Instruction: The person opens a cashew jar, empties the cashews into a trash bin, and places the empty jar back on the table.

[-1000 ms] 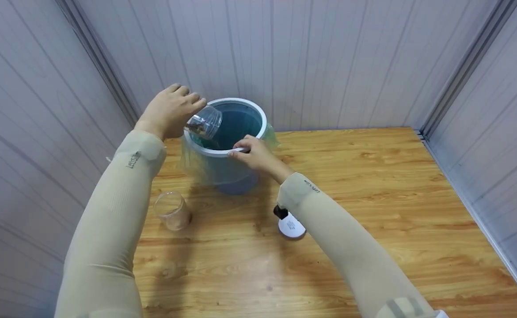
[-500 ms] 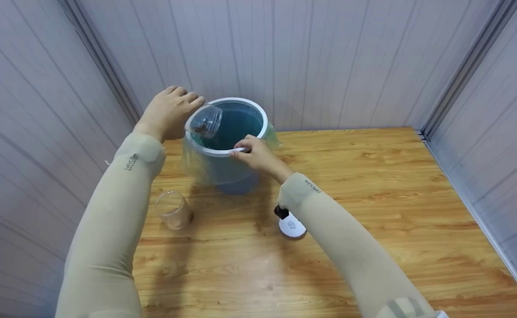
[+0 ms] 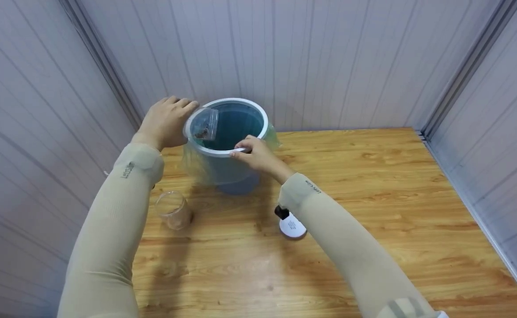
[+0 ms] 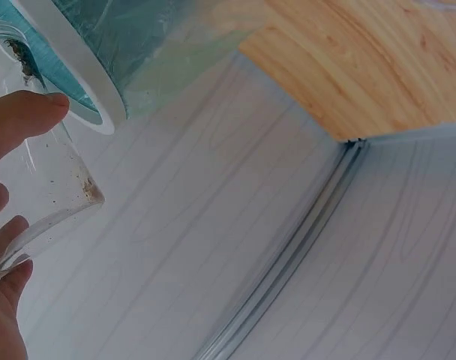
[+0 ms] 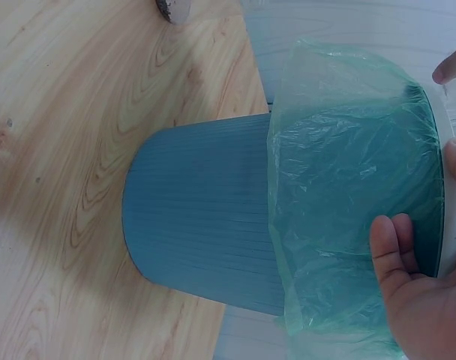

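A blue trash can (image 5: 202, 214) stands upright on the table, lined with a thin green bag (image 5: 348, 195) folded over its white rim (image 3: 264, 119). My left hand (image 3: 165, 121) grips a clear jar (image 3: 206, 126), tipped over the can with its mouth end inside the rim. Dark brown bits (image 4: 19, 56) gather near the jar's neck, and a few more cling by its base in the left wrist view. My right hand (image 3: 258, 155) pinches the near side of the rim, thumb on one side and fingers on the other.
Left of the can, a clear glass cup (image 3: 173, 210) stands on the wood-grain table (image 3: 395, 198). A white disc (image 3: 292, 226) with small print lies beside my right sleeve. Pale panel walls (image 3: 329, 66) close in the back and both sides.
My left hand has lowered slightly and shifted left, turning the jar so its mouth end points further down. The brown bits have slid toward that end. My right hand stays on the rim.
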A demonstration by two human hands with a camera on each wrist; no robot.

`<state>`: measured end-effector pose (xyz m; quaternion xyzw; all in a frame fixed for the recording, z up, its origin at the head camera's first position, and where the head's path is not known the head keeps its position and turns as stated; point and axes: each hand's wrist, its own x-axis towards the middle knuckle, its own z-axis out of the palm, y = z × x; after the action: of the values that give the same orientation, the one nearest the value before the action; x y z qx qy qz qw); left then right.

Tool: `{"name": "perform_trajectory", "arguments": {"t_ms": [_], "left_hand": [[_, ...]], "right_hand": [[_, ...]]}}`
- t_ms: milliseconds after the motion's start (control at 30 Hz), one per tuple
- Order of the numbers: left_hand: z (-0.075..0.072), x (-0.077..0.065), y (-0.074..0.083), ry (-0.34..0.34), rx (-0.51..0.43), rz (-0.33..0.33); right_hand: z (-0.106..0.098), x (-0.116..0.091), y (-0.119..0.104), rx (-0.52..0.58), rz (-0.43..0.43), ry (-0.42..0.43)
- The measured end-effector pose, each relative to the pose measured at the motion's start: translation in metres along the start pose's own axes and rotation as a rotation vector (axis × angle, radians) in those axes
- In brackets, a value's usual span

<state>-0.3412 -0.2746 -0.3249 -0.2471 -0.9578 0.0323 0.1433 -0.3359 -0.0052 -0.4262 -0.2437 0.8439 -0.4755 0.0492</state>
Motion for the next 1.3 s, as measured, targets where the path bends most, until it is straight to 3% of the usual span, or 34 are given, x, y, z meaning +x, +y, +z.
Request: {"name": "perform_trajectory", "arguments": {"t_ms": [200,833,1300], "left_hand": [[0.005,-0.002,0.000,0.030,-0.064,-0.046],[0.018,-0.011,-0.002,0.039,-0.220,-0.173],[0.019,-0.016,0.003,0.061,-0.357,-0.265]], "right_hand": [[0.000,0.000,0.001,0.003,0.001,0.003],[-0.004,0.001,0.002,-0.012,0.017,-0.013],[-0.007,0.001,0.002,-0.021,0.001,-0.011]]}}
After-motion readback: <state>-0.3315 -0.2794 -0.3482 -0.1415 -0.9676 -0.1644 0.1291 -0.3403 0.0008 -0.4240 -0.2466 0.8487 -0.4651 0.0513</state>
